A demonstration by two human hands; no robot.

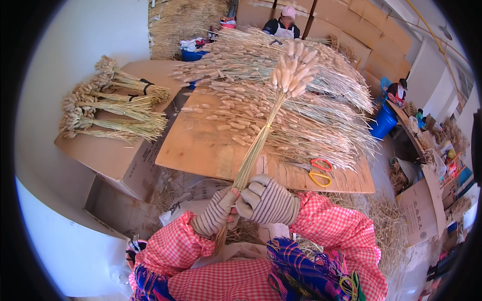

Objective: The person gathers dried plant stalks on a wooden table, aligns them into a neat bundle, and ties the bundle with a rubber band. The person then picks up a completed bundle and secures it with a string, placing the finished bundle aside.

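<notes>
A bundle of dried bunny-tail grass (261,139) points away from me, its fluffy heads up and a yellow tie round its stems. My left hand (218,210), in a striped glove with bare fingertips, is closed round the lower stems. My right hand (261,199), in a striped glove too, touches the same stems just beside it; its fingers are curled, and whether they grip is partly hidden. Beyond the hands, scissors (314,171) with one red and one yellow handle lie on the wooden board (226,163), near its front edge. Loose grass stems (301,124) cover much of the board.
Tied grass bundles (120,109) lie on a cardboard box (101,156) at the left. A co-worker (284,24) is behind the heap, another (398,92) at the far right. A blue barrel (384,120) and an open carton (421,210) stand right. Straw (388,229) litters the floor.
</notes>
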